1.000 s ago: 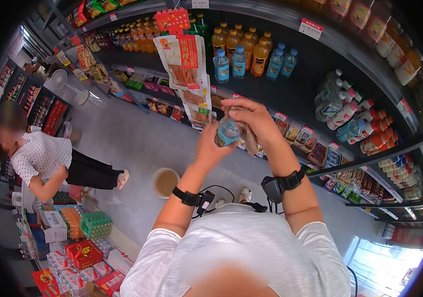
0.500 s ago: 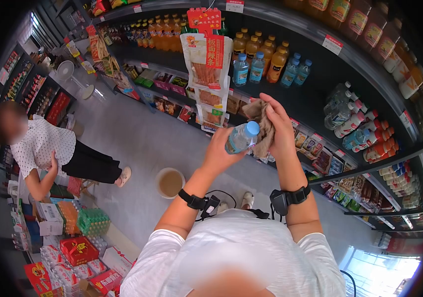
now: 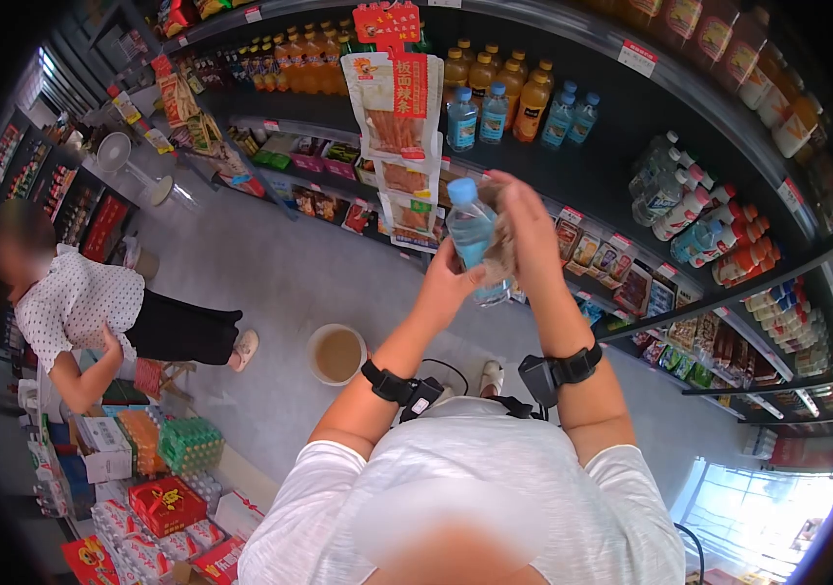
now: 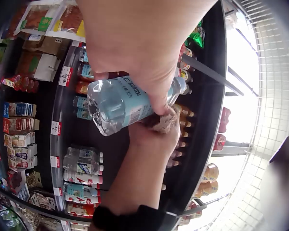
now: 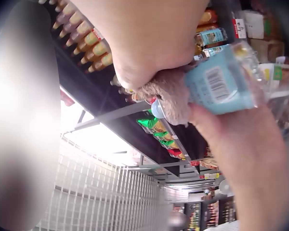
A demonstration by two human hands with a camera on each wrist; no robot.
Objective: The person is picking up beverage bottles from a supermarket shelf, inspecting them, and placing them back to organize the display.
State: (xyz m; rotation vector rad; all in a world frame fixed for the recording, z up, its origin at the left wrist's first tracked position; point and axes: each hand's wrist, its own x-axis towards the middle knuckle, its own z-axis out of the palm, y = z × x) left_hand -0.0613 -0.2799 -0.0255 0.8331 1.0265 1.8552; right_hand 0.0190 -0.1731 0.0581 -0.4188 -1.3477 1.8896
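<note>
A clear bottle with a blue cap and light blue label [image 3: 470, 232] stands tilted in front of the chest in the head view. My left hand [image 3: 446, 291] grips its lower part, thumb and fingers around it. My right hand [image 3: 531, 229] holds a grey-brown cloth [image 3: 500, 249] against the bottle's side. In the left wrist view the bottle [image 4: 120, 102] lies across the picture, with the cloth [image 4: 164, 122] near its neck. The right wrist view shows the cloth [image 5: 167, 94] under the right hand [image 5: 154, 43], touching the bottle [image 5: 220, 82] near its shoulder; the palm hides part of the cloth.
Shelves with blue-capped bottles [image 3: 493, 113] and orange drinks [image 3: 532, 104] stand ahead. Snack packets [image 3: 399, 105] hang at the shelf edge. A bucket of brownish water [image 3: 337, 355] stands on the floor. Another person [image 3: 85, 302] is at the left, beside stacked cartons [image 3: 168, 505].
The cloth was over the bottle's top, then came away to the right, and now lies against its side. The bottle has turned more upright. The head view has shifted slightly.
</note>
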